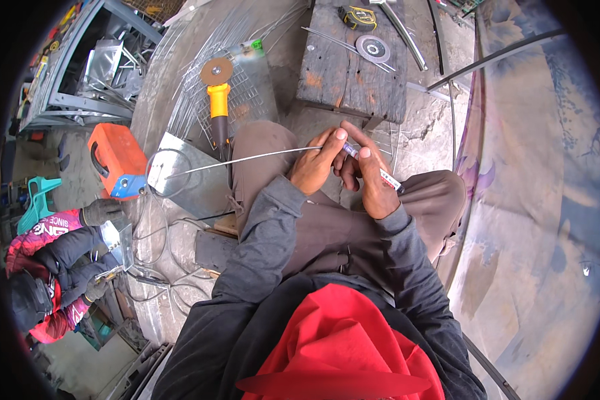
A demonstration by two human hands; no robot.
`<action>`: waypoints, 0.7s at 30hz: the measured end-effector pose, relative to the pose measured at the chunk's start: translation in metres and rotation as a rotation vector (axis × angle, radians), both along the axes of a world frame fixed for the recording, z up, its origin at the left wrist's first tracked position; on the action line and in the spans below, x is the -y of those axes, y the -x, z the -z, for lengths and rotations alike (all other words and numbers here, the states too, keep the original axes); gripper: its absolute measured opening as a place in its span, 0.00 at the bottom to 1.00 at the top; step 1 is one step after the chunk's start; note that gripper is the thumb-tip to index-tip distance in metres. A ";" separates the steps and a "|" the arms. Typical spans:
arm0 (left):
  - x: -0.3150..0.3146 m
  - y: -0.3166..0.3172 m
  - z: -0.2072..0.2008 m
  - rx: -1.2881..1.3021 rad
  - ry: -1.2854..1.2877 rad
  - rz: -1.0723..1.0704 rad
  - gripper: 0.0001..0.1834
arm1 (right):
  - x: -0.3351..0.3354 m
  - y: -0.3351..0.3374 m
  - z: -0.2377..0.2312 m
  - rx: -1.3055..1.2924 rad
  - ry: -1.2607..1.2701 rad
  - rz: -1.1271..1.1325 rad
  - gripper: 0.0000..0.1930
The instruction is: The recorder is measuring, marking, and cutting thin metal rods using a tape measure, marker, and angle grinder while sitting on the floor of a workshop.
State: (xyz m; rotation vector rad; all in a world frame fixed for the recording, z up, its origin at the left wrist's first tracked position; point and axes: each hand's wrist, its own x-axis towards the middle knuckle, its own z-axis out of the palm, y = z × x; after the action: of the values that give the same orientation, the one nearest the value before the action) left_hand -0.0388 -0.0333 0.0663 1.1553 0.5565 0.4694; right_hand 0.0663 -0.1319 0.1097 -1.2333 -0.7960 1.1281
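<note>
My left hand [311, 167] is closed on one end of a thin metal rod [247, 158], which stretches out to the left past my knee. In my right hand [378, 193] lies a marker pen [388, 178] with a white body and a dark end, gripped between thumb and fingers. Its other end reaches the left fingertips, where the rod's end also is. Fingers hide whether the pen's tip touches the rod. Both hands are held above my lap, close together.
A yellow angle grinder [218, 100] lies on wire mesh [247, 80]. The wooden bench [320, 83] bears a tape measure [358, 18] and a disc [373, 49]. An orange welding machine [118, 157], cables [160, 233] and a gloved co-worker [47, 267] are at the left.
</note>
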 end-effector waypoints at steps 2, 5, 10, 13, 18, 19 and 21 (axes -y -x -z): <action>0.002 -0.002 -0.006 -0.043 0.057 -0.076 0.26 | -0.007 -0.011 -0.008 0.048 0.062 -0.042 0.27; -0.002 -0.005 0.006 -0.082 0.239 -0.184 0.28 | -0.027 -0.040 -0.011 0.163 0.100 -0.049 0.21; -0.008 -0.009 0.006 -0.071 0.323 -0.297 0.30 | -0.091 -0.104 -0.033 0.680 0.064 0.099 0.15; -0.006 -0.010 0.006 -0.030 0.333 -0.198 0.30 | -0.134 -0.131 -0.038 1.606 0.247 0.032 0.13; -0.005 -0.007 0.000 -0.010 0.417 -0.175 0.30 | -0.202 -0.161 -0.003 1.993 0.279 -0.134 0.11; -0.006 -0.007 0.001 -0.004 0.415 -0.173 0.30 | -0.212 -0.162 -0.001 2.040 0.368 -0.204 0.12; -0.008 -0.008 0.002 -0.015 0.445 -0.199 0.31 | -0.227 -0.172 0.009 2.046 0.340 -0.194 0.12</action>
State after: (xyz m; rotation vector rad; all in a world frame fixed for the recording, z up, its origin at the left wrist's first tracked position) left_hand -0.0303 -0.0252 0.0640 0.6816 0.7502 0.4774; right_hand 0.2382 0.0953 0.1005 -2.4840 -2.2108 -0.3652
